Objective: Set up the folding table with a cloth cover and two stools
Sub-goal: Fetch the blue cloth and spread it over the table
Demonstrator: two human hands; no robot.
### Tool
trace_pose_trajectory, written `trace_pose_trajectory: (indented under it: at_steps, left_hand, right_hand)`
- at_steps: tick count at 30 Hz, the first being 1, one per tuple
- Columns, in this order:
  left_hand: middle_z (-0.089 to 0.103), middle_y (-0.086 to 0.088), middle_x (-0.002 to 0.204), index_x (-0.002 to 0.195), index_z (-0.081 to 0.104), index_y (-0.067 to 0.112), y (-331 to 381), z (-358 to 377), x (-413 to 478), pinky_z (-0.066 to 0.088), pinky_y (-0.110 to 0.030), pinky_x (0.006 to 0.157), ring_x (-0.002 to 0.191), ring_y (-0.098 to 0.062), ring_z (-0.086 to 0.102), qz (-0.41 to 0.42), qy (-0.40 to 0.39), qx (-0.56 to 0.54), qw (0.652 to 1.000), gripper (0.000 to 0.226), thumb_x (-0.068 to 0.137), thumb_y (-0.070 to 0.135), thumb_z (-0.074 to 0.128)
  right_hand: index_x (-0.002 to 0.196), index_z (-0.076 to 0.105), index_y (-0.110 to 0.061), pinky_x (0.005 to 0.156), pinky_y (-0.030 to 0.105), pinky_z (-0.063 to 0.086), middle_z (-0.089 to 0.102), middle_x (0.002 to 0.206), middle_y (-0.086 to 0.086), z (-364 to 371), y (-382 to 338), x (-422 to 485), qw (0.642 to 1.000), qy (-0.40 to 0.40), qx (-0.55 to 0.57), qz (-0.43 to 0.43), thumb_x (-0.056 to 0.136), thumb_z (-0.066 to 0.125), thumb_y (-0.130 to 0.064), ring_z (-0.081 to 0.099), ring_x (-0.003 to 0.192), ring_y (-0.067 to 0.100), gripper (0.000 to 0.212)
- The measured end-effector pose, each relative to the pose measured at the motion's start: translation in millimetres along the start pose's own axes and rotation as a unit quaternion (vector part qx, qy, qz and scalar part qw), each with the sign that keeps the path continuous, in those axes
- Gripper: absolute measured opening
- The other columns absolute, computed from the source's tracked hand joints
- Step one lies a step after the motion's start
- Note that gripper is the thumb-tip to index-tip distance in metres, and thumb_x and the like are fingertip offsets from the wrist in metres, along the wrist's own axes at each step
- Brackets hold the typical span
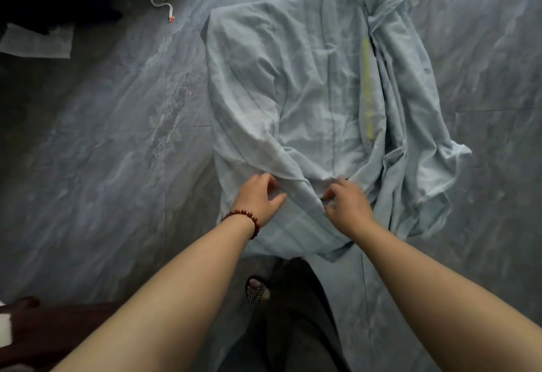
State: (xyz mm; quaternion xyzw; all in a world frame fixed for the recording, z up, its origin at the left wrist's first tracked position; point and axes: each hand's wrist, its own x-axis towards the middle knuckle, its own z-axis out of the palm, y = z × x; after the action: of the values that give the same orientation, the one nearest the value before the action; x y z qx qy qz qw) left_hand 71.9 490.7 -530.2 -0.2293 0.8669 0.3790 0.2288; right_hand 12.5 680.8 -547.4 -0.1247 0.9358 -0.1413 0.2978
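Along the near fold, left hand point(258, 197) and right hand point(349, 201) grip the cloth point(308, 78).

1. No text, label, brand, number or sign is readable anywhere in the head view.
2. The cloth point(308, 78) carries one pale yellow-green stripe. It is a plain colour band with no characters on it.

light: dim, cool, soft | glare: pale sheen streaks on the floor point(117, 152) left of the cloth point(293, 78) | shadow: black corner far upper left of the cloth | blur: right hand point(349, 204) smeared | distortion: forearms stretched below the cloth
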Motion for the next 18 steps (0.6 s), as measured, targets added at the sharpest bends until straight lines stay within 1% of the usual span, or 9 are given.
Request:
trace_pose_trajectory:
  at_steps: [2, 4, 6, 7, 8, 10, 11, 14, 18]
  left_hand:
    - [0.045, 0.001, 0.12, 0.118, 0.053, 0.024, -1.1, 20.9, -14.7, 0.043, -0.032, 0.096, 0.113, -0.018, 0.046, 0.057, -0.041, 0.079, 0.994, 0.049, 0.076, 0.039, 0.072]
    - [0.03, 0.002, 0.134, 0.134, 0.038, 0.038, 4.9, 39.3, -24.3, 0.04, -0.037, 0.101, 0.124, -0.019, 0.034, 0.104, -0.066, 0.142, 0.982, 0.073, 0.071, 0.044, 0.075]
    - [0.017, -0.002, 0.143, 0.141, 0.021, 0.047, 12.5, 57.5, -27.4, 0.037, -0.039, 0.102, 0.129, -0.021, 0.025, 0.135, -0.093, 0.251, 0.954, 0.09, 0.07, 0.043, 0.076]
    - [0.015, -0.004, 0.144, 0.141, 0.02, 0.048, 16.7, 65.8, -27.6, 0.036, -0.039, 0.1, 0.129, -0.023, 0.024, 0.142, -0.096, 0.303, 0.937, 0.088, 0.072, 0.041, 0.074]
    - [0.017, -0.004, 0.144, 0.139, 0.026, 0.045, 20.7, 72.3, -27.6, 0.037, -0.038, 0.095, 0.129, -0.023, 0.025, 0.147, -0.085, 0.341, 0.925, 0.077, 0.076, 0.037, 0.07]
    - [0.029, -0.004, 0.138, 0.129, 0.042, 0.035, 25.3, 77.8, -25.4, 0.039, -0.036, 0.081, 0.123, -0.024, 0.033, 0.157, -0.057, 0.365, 0.916, 0.043, 0.088, 0.029, 0.056]
    - [0.034, -0.005, 0.133, 0.124, 0.046, 0.029, 24.8, 76.4, -24.6, 0.039, -0.035, 0.076, 0.12, -0.025, 0.037, 0.159, -0.056, 0.365, 0.916, 0.032, 0.092, 0.023, 0.049]
    - [0.046, -0.006, 0.119, 0.116, 0.048, 0.02, 13.7, 60.1, -29.2, 0.043, -0.035, 0.073, 0.106, -0.03, 0.052, 0.156, -0.106, 0.331, 0.925, 0.034, 0.088, 0.002, 0.043]
    - [0.053, -0.005, 0.11, 0.108, 0.045, 0.017, -10.1, 32.7, -56.1, 0.046, -0.037, 0.075, 0.097, -0.029, 0.059, 0.137, -0.113, 0.351, 0.919, 0.03, 0.086, -0.003, 0.042]
  right_hand:
    - [0.103, 0.066, -0.014, 0.093, 0.036, 0.041, 0.057, 0.111, 0.004, 8.2, 12.3, -11.6, 0.998, -0.004, -0.046, -0.03, 0.084, 0.058, -0.017, 0.051, 0.108, 0.026, 0.021]
    - [0.112, 0.063, -0.016, 0.096, 0.035, 0.036, 0.057, 0.119, 0.003, 13.7, 21.7, -17.5, 0.995, -0.004, -0.07, -0.065, 0.086, 0.056, -0.018, 0.049, 0.114, 0.026, 0.027]
    - [0.118, 0.061, -0.015, 0.098, 0.034, 0.034, 0.055, 0.125, 0.004, 15.8, 26.8, -20.4, 0.992, -0.003, -0.078, -0.095, 0.088, 0.054, -0.017, 0.046, 0.119, 0.027, 0.031]
    - [0.12, 0.06, -0.015, 0.099, 0.034, 0.033, 0.054, 0.126, 0.004, 16.7, 30.1, -20.5, 0.99, -0.007, -0.091, -0.109, 0.088, 0.054, -0.017, 0.045, 0.12, 0.027, 0.033]
    - [0.121, 0.059, -0.016, 0.099, 0.032, 0.032, 0.054, 0.126, 0.004, 15.7, 33.0, -20.7, 0.986, -0.017, -0.115, -0.116, 0.088, 0.054, -0.018, 0.045, 0.12, 0.026, 0.033]
    - [0.119, 0.057, -0.016, 0.096, 0.03, 0.031, 0.054, 0.121, 0.004, 11.9, 42.3, -21.9, 0.977, -0.042, -0.171, -0.121, 0.089, 0.054, -0.017, 0.046, 0.116, 0.026, 0.03]
    - [0.117, 0.057, -0.015, 0.095, 0.03, 0.03, 0.055, 0.118, 0.005, 9.1, 47.2, -22.9, 0.972, -0.046, -0.19, -0.129, 0.089, 0.053, -0.015, 0.047, 0.114, 0.026, 0.029]
    - [0.106, 0.059, -0.014, 0.09, 0.03, 0.034, 0.058, 0.11, 0.006, -7.1, 59.3, -27.8, 0.963, -0.052, -0.234, -0.125, 0.087, 0.053, -0.009, 0.05, 0.107, 0.027, 0.021]
    - [0.1, 0.06, -0.014, 0.078, 0.031, 0.037, 0.06, 0.108, 0.007, -37.0, 79.2, -38.7, 0.955, -0.085, -0.274, -0.076, 0.088, 0.054, -0.012, 0.054, 0.102, 0.027, 0.014]
